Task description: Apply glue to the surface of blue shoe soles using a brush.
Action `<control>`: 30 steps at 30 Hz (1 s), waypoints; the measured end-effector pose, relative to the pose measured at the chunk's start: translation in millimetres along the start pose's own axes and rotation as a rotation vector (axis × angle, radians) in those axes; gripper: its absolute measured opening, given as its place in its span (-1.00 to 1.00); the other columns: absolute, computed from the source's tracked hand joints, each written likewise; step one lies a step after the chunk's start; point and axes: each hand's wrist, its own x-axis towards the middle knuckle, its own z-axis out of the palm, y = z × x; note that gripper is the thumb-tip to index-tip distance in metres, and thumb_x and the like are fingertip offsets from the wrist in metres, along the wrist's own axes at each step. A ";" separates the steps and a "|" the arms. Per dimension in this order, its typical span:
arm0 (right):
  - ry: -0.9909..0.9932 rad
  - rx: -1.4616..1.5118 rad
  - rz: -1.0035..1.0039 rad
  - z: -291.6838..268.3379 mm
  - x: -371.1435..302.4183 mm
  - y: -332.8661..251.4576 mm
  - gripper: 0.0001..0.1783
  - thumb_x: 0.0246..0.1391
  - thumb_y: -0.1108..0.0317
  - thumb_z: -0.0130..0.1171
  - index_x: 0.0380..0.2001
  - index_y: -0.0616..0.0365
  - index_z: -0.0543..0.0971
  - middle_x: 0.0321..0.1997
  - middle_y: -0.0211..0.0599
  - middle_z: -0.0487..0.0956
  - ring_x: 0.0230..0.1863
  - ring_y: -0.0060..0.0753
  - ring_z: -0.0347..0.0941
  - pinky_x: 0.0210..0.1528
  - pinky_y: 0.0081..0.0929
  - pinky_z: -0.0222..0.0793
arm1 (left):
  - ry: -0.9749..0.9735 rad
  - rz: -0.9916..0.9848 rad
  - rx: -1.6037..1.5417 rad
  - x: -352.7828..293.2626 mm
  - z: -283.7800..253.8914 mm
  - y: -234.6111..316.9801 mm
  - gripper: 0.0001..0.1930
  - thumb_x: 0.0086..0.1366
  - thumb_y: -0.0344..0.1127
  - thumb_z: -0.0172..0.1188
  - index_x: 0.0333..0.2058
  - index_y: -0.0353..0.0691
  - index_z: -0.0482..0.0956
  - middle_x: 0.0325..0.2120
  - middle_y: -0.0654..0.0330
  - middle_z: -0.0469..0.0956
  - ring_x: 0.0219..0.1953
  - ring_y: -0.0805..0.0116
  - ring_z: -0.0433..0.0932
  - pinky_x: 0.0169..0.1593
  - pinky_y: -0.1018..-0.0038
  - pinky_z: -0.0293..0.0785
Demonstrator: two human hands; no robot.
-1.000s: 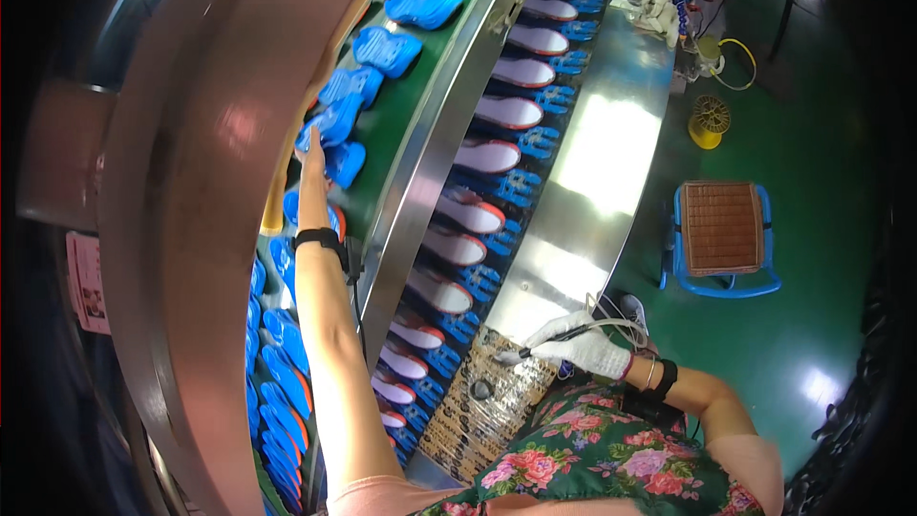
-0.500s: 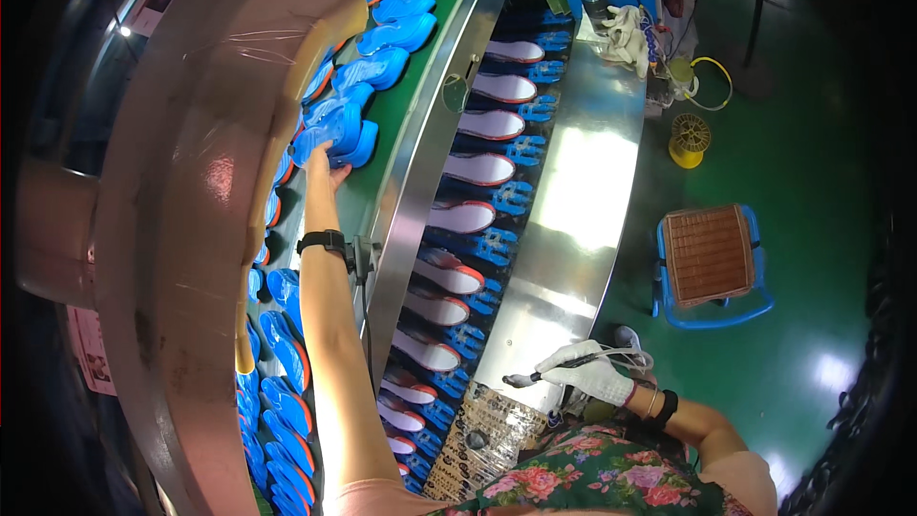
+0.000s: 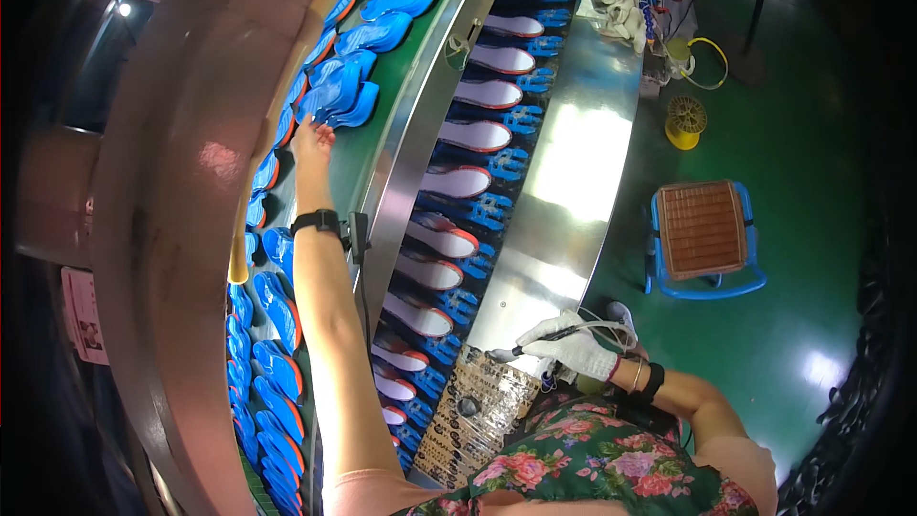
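Left arm stretched up to the blue soles on the green belt, gloved right hand gripping a thin dark tool low in the frame.

The left hand [image 3: 311,141], bare with a black band at the wrist, reaches to upper centre-left and touches the blue shoe soles [image 3: 336,96] lying on the green conveyor belt [image 3: 368,148]; whether its fingers are clenched on one cannot be told. More blue soles with orange edges run down the left side under the curved metal hood [image 3: 162,229]. The right hand [image 3: 578,349], in a white glove, is closed around a thin dark tool [image 3: 535,342] over the shiny steel counter [image 3: 573,172] at lower centre-right. Between belt and counter runs a row of pale insoles on blue holders [image 3: 454,182]. A blue stool with a woven seat [image 3: 702,229] stands on the green floor at right.
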 end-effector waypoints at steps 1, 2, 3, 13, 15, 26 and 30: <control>0.006 0.026 0.025 -0.1 -1.6 4.4 -0.82 0.06 0.41 0.39 -0.24 0.20 0.75 -0.25 -0.36 0.74 -0.26 -0.65 0.60 -0.16 -0.66 0.50 | -0.005 0.001 -0.010 -4.9 13.2 -7.6 -0.61 0.23 -0.27 0.27 -0.11 -0.48 0.50 -0.43 -0.06 0.59 -0.54 0.21 0.58 -0.53 0.42 0.52; 0.011 0.033 0.052 2.4 -7.1 -5.8 -0.82 0.06 0.42 0.39 -0.24 0.20 0.75 -0.26 -0.38 0.73 -0.26 -0.68 0.58 -0.17 -0.68 0.48 | -0.025 0.040 0.193 -10.2 22.4 -13.2 -0.59 0.21 -0.18 0.31 -0.16 -0.45 0.53 -0.53 0.03 0.55 -0.62 0.26 0.52 -0.59 0.42 0.45; 0.012 0.046 0.060 3.9 -7.2 -0.4 -0.82 0.07 0.41 0.39 -0.23 0.20 0.75 -0.26 -0.39 0.73 -0.26 -0.69 0.58 -0.17 -0.69 0.47 | -0.045 0.078 0.396 -13.7 31.1 -13.8 -0.56 0.19 -0.09 0.35 -0.21 -0.42 0.56 -0.63 0.11 0.50 -0.69 0.32 0.46 -0.65 0.43 0.37; 0.009 0.081 0.039 5.1 -23.7 10.7 -0.81 0.08 0.46 0.38 -0.21 0.24 0.74 -0.24 -0.31 0.73 -0.23 -0.63 0.60 -0.12 -0.66 0.50 | 0.065 0.070 0.328 8.8 34.5 -12.2 -0.64 0.23 -0.08 0.19 -0.47 -0.34 0.53 -0.64 0.14 0.45 -0.71 0.38 0.39 -0.66 0.43 0.37; -0.020 0.106 0.020 6.0 -23.9 12.9 -0.81 0.08 0.47 0.37 -0.20 0.25 0.73 -0.25 -0.31 0.73 -0.23 -0.63 0.60 -0.12 -0.66 0.50 | 0.030 0.033 0.146 3.3 25.2 -3.9 -0.66 0.35 -0.08 0.10 -0.28 -0.32 0.52 -0.50 0.06 0.54 -0.63 0.25 0.50 -0.58 0.29 0.58; -0.072 0.159 0.054 31.1 -9.7 23.0 -0.79 0.08 0.43 0.37 -0.19 0.23 0.73 -0.22 -0.32 0.74 -0.20 -0.58 0.62 -0.08 -0.59 0.52 | -0.322 0.048 -0.363 -202.0 -114.1 0.7 -0.58 0.01 -0.49 0.12 -0.07 -0.34 0.52 -0.06 0.03 0.60 0.02 0.01 0.56 0.21 0.09 0.45; -0.113 0.354 0.212 57.8 -15.2 -4.0 -0.81 0.09 0.49 0.31 -0.20 0.29 0.71 -0.22 -0.32 0.71 -0.25 -0.55 0.60 -0.16 -0.62 0.48 | -0.152 -0.055 -0.304 -337.2 -223.2 -14.1 -0.50 -0.07 -0.36 0.11 -0.08 -0.43 0.52 -0.19 -0.07 0.63 -0.21 -0.03 0.64 -0.02 0.08 0.60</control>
